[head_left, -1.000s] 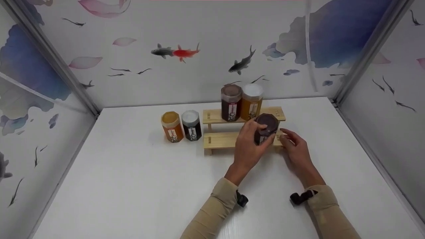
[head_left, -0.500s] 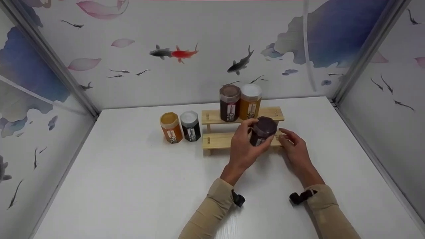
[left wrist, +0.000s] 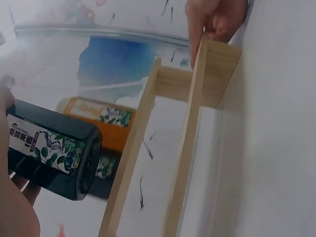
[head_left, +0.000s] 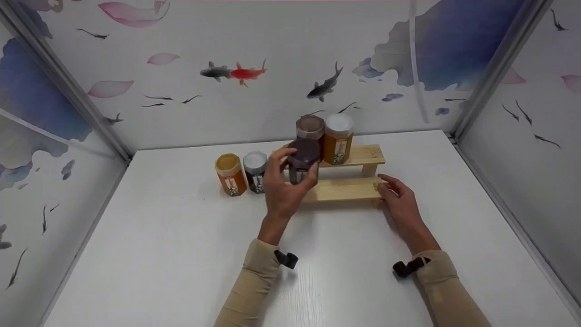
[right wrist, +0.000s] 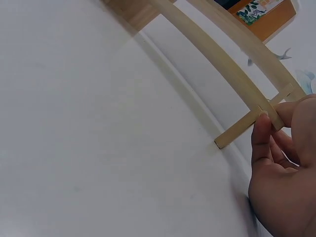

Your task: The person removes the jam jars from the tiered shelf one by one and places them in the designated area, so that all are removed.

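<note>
My left hand grips a dark eight-sided jar with a purple-brown lid by its sides, raised above the left half of a two-tier wooden rack. The jar's label and base show in the left wrist view. At the rack's right end, my right hand pinches the end of the lower shelf between thumb and fingers. On the upper shelf stand a dark jar with a brown lid, partly hidden behind the held one, and an amber jar with a white lid.
Left of the rack, an amber jar with a yellow lid and a dark jar with a white lid stand on the white table. Printed panels enclose the table at the back and sides.
My left hand has lifted the jar from the right part of the lower shelf and carried it leftward and higher. The right hand stays at the rack's right end.
</note>
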Demonstrator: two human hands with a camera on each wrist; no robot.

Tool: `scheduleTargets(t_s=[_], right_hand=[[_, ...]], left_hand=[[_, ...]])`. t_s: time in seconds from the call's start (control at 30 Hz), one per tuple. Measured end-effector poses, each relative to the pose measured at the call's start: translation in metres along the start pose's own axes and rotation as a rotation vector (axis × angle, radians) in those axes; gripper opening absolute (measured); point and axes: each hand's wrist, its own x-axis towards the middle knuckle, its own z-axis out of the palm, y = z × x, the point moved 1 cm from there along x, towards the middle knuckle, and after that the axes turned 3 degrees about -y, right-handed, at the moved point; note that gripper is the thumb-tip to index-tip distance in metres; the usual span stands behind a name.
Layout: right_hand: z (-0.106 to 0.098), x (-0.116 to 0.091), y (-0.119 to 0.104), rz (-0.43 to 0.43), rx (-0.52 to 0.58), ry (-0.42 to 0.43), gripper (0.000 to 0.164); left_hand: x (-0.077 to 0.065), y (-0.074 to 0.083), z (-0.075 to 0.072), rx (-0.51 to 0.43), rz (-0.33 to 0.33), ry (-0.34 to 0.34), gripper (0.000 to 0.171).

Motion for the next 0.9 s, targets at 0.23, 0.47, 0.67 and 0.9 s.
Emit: scheduleTargets(t_s=[0.23, 0.47, 0.67, 0.9], right_hand=[[0.0, 0.001, -0.001, -0.023, 0.02, 0.003, 0.058], [0.002, 0.002, 0.0, 0.002, 0.031, 0.002, 0.056], [0.003, 0.001, 0.0, 0.004, -0.009, -0.008, 0.06], [0.001, -0.001, -0.002, 0.015, -0.007, -0.006, 0.06]], left_hand=[[0.009, -0.028, -0.061, 0.068, -0.026, 0.111, 0.053], [0.011, -0.044, -0.111, 0.1, -0.118, 0.152, 0.053], [0.024, -0.033, -0.143, 0.135, -0.142, 0.276, 0.047], [0.024, -0.045, -0.168, 0.143, -0.196, 0.378, 0.041]])
